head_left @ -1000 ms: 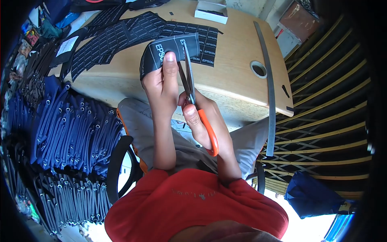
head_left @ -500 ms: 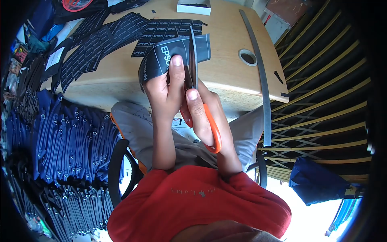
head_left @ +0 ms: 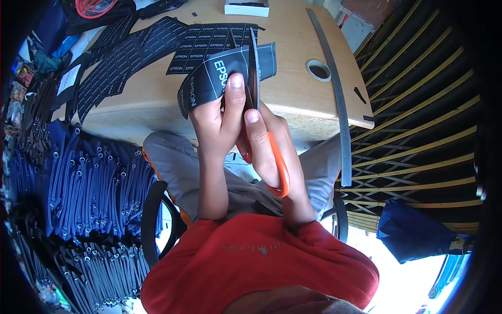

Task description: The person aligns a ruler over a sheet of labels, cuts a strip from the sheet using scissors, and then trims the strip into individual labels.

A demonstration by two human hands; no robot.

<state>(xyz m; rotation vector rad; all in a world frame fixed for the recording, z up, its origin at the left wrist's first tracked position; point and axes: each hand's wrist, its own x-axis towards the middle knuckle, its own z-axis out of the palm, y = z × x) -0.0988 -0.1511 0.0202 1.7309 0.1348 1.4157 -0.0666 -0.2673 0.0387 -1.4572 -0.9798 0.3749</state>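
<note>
My left hand [head_left: 222, 118] is closed on a black strip of EPSON-printed material [head_left: 206, 78], the thumb pressed on its face near the white lettering. Orange-handled scissors [head_left: 255, 73] are in my right hand [head_left: 266, 144], with the thumb at the handle and the blades pointing away from me. One blade passes in front of the strip, and the strip's right end shows beyond it. The blades look slightly parted. Both hands are close together above my lap, just before the table edge.
More EPSON-printed sheets [head_left: 201, 39] lie on the wooden table [head_left: 293, 94]. A tape roll [head_left: 318, 70], a long grey strip [head_left: 334, 89] and a white box [head_left: 247, 7] are there too. Blue lanyards [head_left: 94, 183] hang at left; a folding gate [head_left: 418, 120] stands at right.
The scissor blades have drawn closer together across the strip. Both hands have shifted only slightly, and the view has tilted a little.
</note>
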